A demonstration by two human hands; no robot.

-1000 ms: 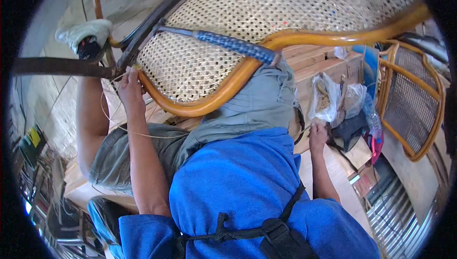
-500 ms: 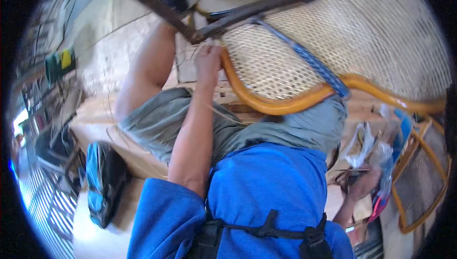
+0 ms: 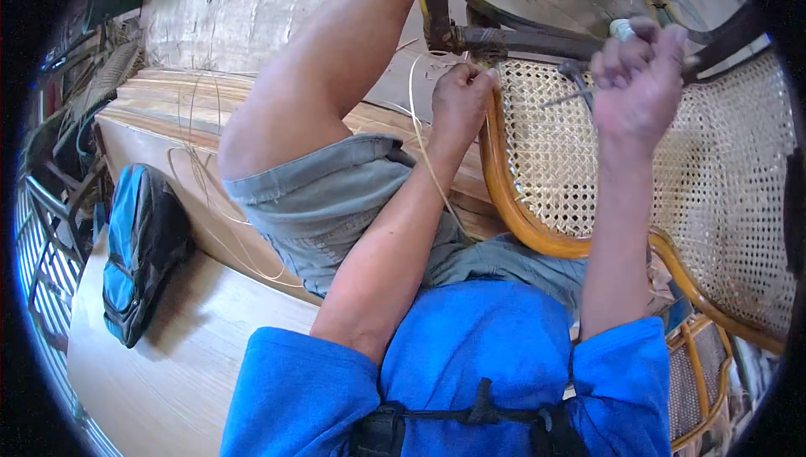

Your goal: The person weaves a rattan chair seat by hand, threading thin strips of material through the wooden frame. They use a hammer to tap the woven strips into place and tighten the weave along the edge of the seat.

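Two hands work at one cane chair seat [image 3: 672, 180], the largest item here. It rests across my lap, its woven panel tilted up toward me, and its long axis runs from upper left to lower right. The orange-brown bentwood rim [image 3: 537, 234] curves along the panel's left and lower edge. A dark metal frame [image 3: 504, 37] crosses above the panel's top edge, with one bar running roughly level and one post standing upright.

My left knee, in grey shorts, rises to the left of the seat. A blue and black backpack [image 3: 138, 255] lies on the wooden floor [image 3: 168, 373], well apart from the chair.

My left hand [image 3: 460, 100] is closed, pinching the rim's upper corner where it meets the frame. A thin pale cane strand [image 3: 428, 154] hangs from this hand and trails down along my forearm.

My right hand [image 3: 638, 79] is closed in a fist above the woven panel, gripping a slim metal tool [image 3: 571, 91]. The tool's tip points left and slightly down, toward the corner.
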